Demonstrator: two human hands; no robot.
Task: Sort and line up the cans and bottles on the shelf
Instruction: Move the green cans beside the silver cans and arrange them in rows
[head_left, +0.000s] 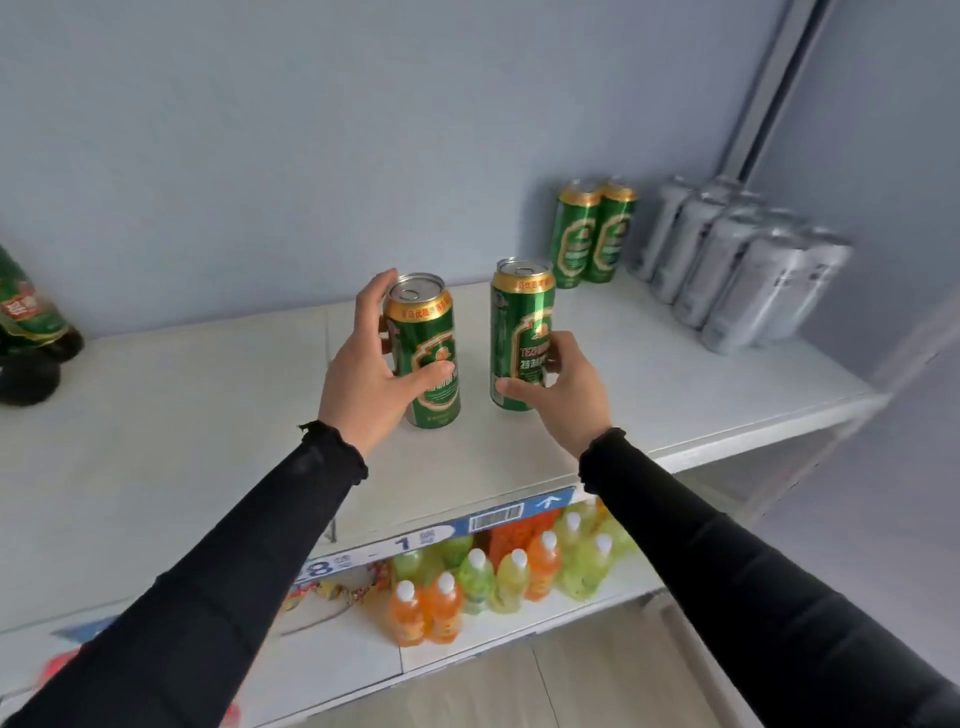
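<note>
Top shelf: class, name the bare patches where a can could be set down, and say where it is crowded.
The widest free patch of the top shelf lies between the dark bottles at far left and the left hand. A smaller one sits in front of the two green cans at the back wall. The right end is crowded with silver cans.

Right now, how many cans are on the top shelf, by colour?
Green cans: 4, one in the left hand, one in the right hand, two by the wall.
Silver cans: at least 5; blurred, more may be hidden.
Total: at least 9.
</note>
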